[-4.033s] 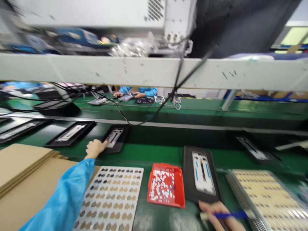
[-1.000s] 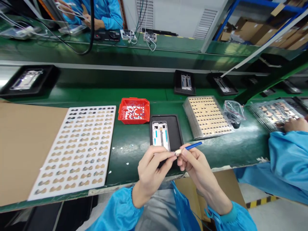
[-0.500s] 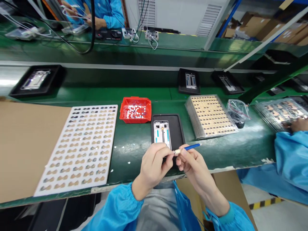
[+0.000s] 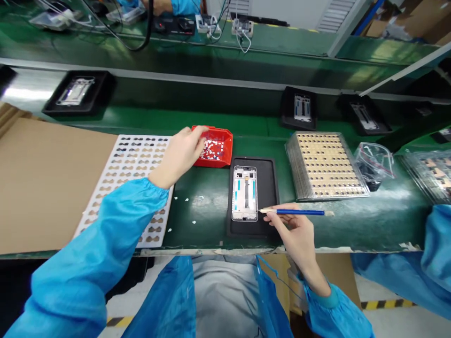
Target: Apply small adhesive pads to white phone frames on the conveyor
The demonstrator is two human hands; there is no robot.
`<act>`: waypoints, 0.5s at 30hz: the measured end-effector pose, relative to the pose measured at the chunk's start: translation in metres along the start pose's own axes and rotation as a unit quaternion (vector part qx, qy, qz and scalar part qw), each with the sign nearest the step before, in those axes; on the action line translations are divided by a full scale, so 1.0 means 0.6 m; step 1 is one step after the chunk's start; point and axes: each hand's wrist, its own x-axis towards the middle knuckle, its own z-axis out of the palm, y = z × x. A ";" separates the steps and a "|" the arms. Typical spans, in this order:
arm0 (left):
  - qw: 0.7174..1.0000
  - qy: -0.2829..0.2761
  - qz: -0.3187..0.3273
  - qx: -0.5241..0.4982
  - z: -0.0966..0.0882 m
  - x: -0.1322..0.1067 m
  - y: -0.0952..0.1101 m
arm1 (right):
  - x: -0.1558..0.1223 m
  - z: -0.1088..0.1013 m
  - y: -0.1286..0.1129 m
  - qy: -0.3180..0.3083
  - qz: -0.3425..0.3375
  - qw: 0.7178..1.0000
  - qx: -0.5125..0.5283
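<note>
My right hand (image 4: 294, 232) grips a blue pen-shaped tool (image 4: 299, 212) with a cream-coloured front section. Its thin tip points left at the right edge of a phone frame (image 4: 245, 195). The frame lies face up in a black tray (image 4: 269, 188) and carries blue strips and a dark strip down its middle. Over the left side of a red bin (image 4: 220, 162) is my left hand (image 4: 185, 152), fingers bent and drawn together at the tips. Whether they pinch anything is hidden. Small white pieces (image 4: 211, 150) lie in the bin.
A white foam sheet (image 4: 121, 152) with rows of small tan parts lies under my left forearm. Right of the tray are stacked clear trays of parts (image 4: 329, 164) and a plastic bag (image 4: 373, 162). More black trays (image 4: 299, 123) stand along the back. A co-worker's blue sleeve (image 4: 439, 249) is far right.
My left hand has left the tool and gone up and left to the red bin. My right hand keeps the tool, now lying level beside the phone frame. The view has shifted.
</note>
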 end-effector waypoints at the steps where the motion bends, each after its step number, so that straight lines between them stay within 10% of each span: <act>1: 1.000 0.008 0.004 0.004 0.007 0.005 -0.006 | -0.003 0.000 0.002 -0.009 -0.020 0.999 -0.029; 15: 0.985 0.126 0.050 -0.107 -0.087 -0.114 0.100 | -0.018 -0.006 0.003 -0.079 -0.247 0.922 -0.288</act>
